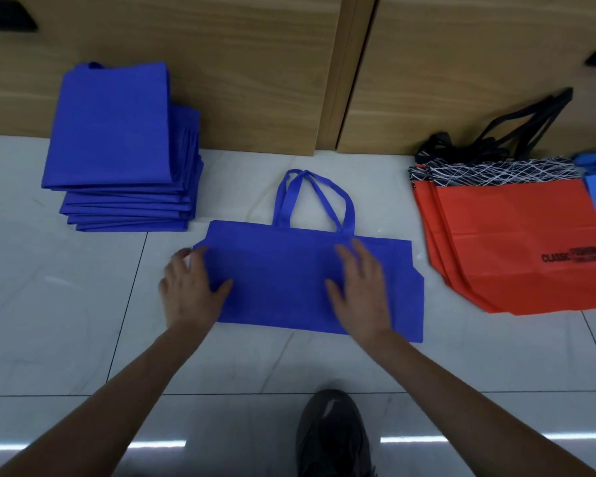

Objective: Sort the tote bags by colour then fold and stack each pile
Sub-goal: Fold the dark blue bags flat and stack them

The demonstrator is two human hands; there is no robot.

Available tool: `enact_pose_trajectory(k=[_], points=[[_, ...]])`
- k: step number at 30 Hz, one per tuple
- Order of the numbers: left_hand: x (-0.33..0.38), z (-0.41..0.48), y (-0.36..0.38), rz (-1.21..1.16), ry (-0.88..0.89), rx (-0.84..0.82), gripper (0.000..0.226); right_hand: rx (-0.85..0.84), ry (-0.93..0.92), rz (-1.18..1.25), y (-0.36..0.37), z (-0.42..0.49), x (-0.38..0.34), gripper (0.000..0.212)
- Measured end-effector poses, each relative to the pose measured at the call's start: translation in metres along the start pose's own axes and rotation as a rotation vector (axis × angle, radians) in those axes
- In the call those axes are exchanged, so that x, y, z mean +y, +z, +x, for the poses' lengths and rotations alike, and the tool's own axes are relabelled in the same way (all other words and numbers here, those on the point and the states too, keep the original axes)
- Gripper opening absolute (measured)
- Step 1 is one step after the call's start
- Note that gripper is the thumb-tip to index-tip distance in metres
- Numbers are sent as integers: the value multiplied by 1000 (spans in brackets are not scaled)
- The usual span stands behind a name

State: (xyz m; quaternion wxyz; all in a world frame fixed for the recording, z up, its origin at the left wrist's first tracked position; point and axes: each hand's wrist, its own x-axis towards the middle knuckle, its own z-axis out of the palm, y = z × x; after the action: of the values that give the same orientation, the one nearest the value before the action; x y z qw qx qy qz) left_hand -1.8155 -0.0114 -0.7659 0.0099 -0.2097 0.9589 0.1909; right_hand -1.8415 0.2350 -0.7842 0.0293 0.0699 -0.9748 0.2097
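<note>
Tote bag (pixel 279 280), flat, beneath hands (pixel 190 290) (pixel 358 287)

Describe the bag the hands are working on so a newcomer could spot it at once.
On the pale tiled floor before the wooden cabinets, look midway between the folded blue stack and the orange bags. The blue tote bag lies flat there under the left hand and right hand. Unlike the stack, it is single, unfolded, its handles showing.
</note>
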Motion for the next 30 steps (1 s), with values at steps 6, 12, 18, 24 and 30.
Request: enact_pose_trajectory(k=[6, 12, 18, 24, 30], points=[[10, -7, 49, 220, 412, -284, 64, -574, -342, -231, 43, 3, -51, 59], [-4, -7, 66, 325, 363, -308, 72, -395, -125, -366, 30, -12, 35, 61], [-4, -10, 66, 332, 364, -299, 71, -281, 213, -340, 9, -30, 74, 63], [-9, -55, 64, 247, 266, -229, 67, -243, 117, -445, -7, -44, 84, 64], [17, -32, 57, 322, 541, -31, 56, -135, -303, -380, 13, -4, 23, 52]])
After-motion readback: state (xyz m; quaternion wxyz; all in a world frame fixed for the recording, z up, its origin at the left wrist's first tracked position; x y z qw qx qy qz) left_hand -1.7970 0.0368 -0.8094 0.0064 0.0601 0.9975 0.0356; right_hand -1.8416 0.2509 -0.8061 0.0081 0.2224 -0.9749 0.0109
